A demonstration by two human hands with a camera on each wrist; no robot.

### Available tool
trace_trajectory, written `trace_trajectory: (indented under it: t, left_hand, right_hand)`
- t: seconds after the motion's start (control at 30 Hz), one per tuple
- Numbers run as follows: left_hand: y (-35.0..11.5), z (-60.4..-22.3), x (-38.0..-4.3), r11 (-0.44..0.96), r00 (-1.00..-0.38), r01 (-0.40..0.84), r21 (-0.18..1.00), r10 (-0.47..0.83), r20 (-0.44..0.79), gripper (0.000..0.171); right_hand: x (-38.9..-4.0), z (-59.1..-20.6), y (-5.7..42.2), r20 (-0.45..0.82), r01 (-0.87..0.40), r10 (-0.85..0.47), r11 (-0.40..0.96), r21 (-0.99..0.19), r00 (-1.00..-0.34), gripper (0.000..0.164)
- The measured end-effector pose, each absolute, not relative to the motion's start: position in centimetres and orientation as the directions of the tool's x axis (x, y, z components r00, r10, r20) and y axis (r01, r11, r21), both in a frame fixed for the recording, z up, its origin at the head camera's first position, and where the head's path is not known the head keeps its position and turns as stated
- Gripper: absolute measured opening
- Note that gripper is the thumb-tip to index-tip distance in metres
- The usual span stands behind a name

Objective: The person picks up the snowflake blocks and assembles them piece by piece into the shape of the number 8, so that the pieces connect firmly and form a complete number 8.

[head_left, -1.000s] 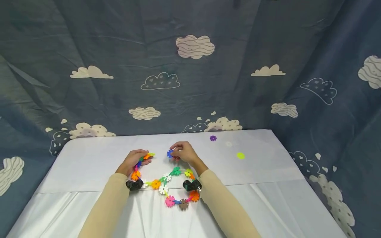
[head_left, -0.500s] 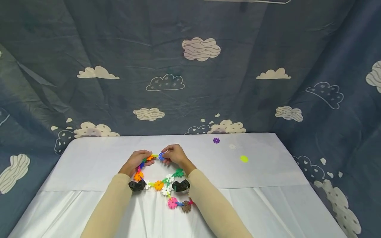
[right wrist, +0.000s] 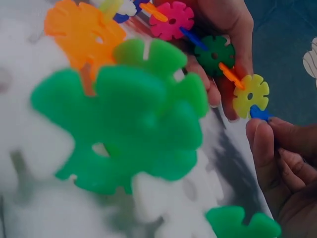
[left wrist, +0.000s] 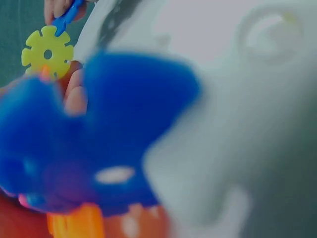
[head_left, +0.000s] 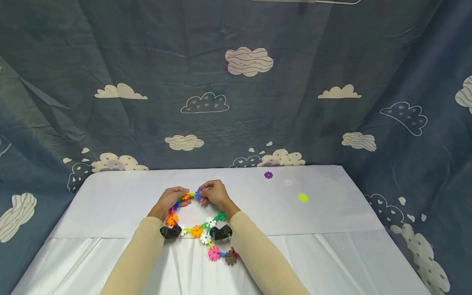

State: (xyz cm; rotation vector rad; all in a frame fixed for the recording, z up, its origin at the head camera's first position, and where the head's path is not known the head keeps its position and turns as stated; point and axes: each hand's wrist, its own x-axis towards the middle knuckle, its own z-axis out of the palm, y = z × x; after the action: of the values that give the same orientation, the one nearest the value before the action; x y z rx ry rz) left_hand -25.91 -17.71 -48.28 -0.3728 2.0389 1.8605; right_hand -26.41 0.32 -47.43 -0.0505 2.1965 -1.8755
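Observation:
My left hand (head_left: 167, 202) holds the upper end of a chain of colourful plastic snowflake discs (head_left: 197, 231). In the right wrist view its fingers lie behind the dark green disc (right wrist: 215, 55) and the orange disc (right wrist: 232, 76), near the yellow disc (right wrist: 251, 96) at the chain's end. Between thumb and finger, my right hand (head_left: 218, 194) pinches a blue snowflake disc (head_left: 198, 194). The blue disc's edge meets the yellow disc's rim; how deep it sits in the slot I cannot tell. The rest of the chain curves down below both hands, partly hidden by the right wrist.
Loose on the white table (head_left: 332, 213) to the right lie a purple disc (head_left: 268, 175), a white disc (head_left: 289, 182) and a yellow-green round piece (head_left: 303, 198). A dark cloud-print curtain (head_left: 295, 123) hangs behind the table.
My right hand has moved left with the blue disc, from apart to meeting the yellow disc at the chain's end. The left hand stays nearly in place. The head view has shifted slightly.

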Motion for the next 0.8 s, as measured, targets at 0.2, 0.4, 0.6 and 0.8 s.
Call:
trace_trajectory:
  t: [0.2,0.4,0.6,0.8]
  left_hand:
    - [-17.3,-48.4,-25.8,0.09,-0.913,-0.404,0.91,0.015,-0.407,0.02]
    - [-17.2,-48.5,-25.9,0.114,-0.909,-0.415,0.902,-0.01,-0.417,0.02]
    - [-17.2,-48.4,-25.9,0.104,-0.897,-0.442,0.891,-0.037,-0.441,0.022]
    - [-17.0,-48.3,-25.9,0.114,-0.894,-0.447,0.887,-0.024,-0.448,0.025]
  right_hand:
    - [-26.1,-47.7,-0.1,-0.133,0.099,-0.148,0.217,-0.971,-0.98,0.008]
    - [-25.9,-47.8,-0.3,-0.137,0.114,-0.116,0.182,-0.977,-0.984,0.008]
    - [-25.8,-47.9,-0.8,-0.128,0.112,-0.08,0.178,-0.978,-0.989,0.008]
    - [-25.6,-47.6,-0.9,-0.101,0.088,-0.058,0.2,-0.976,-0.993,0.008]
